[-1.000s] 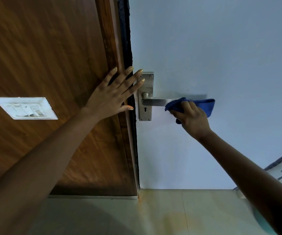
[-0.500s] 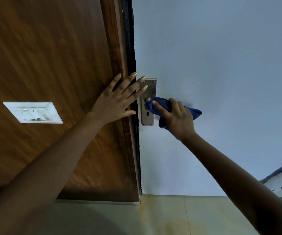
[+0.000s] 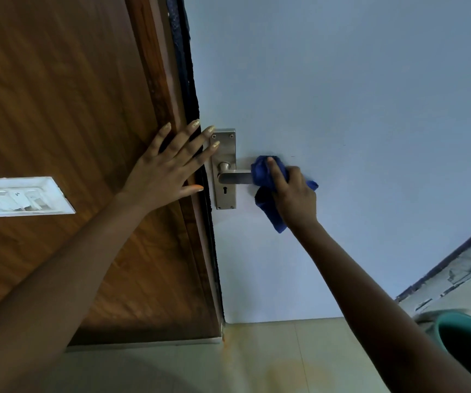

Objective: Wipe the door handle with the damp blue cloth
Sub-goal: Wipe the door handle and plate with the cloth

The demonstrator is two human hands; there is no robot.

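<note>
A silver lever door handle (image 3: 235, 176) on a tall metal backplate (image 3: 224, 143) is fixed to the pale blue door (image 3: 342, 95). My right hand (image 3: 293, 195) grips the blue cloth (image 3: 266, 191), which is wrapped around the outer half of the lever; a tail of cloth hangs below my hand. My left hand (image 3: 166, 168) lies flat with fingers spread on the brown wooden frame (image 3: 154, 80), its fingertips reaching the backplate's left edge.
A white switch plate (image 3: 21, 197) is mounted on the wood panel at the left. A teal bucket (image 3: 466, 347) stands at the lower right on the beige tiled floor (image 3: 271, 364). A dark-edged ledge (image 3: 455, 268) runs along the right.
My right hand slid the cloth from the lever's outer end in to the backplate, then back out to the lever's outer half. The left hand stayed flat on the frame.
</note>
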